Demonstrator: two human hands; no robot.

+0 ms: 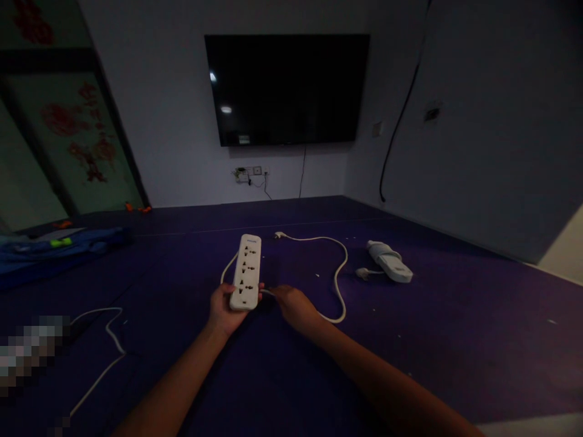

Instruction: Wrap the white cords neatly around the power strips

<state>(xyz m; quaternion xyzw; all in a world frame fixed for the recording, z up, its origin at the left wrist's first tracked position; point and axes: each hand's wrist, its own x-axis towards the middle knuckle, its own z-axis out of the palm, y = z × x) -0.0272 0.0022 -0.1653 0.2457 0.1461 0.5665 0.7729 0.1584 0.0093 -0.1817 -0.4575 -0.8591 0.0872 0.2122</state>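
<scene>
So, it's pretty dim in this room, but the left hand [224,308] is wrapping its fingers around the near end of a white power strip [246,272], holding it sockets-up just above the purple floor mat [455,315]. The right hand [291,306] is sitting just beside it, fingers closed narrow on the cord [339,273] right where it's leaving the strip. From there the cord is looping out to the right and curling back to its plug [277,235], which is lying loose on the mat beyond the strip's far end.

What could go wrong, as I'm seeing it: the grip covers only the near end, so the far end could dip or twist out of the palm if the cord gets tugged. The loop is also lying slack on the mat, and pulling hard at the exit point could kink it or strain the joint.

Other clutter isn't helping. A second strip [390,262] with its cord wrapped around it is lying off to the right near the loop, so the two could tangle. Another white cable [112,337] is trailing on the left, an easy snag in this light. A wall socket [251,172] is sitting under the TV [286,88], well apart from everything.
</scene>
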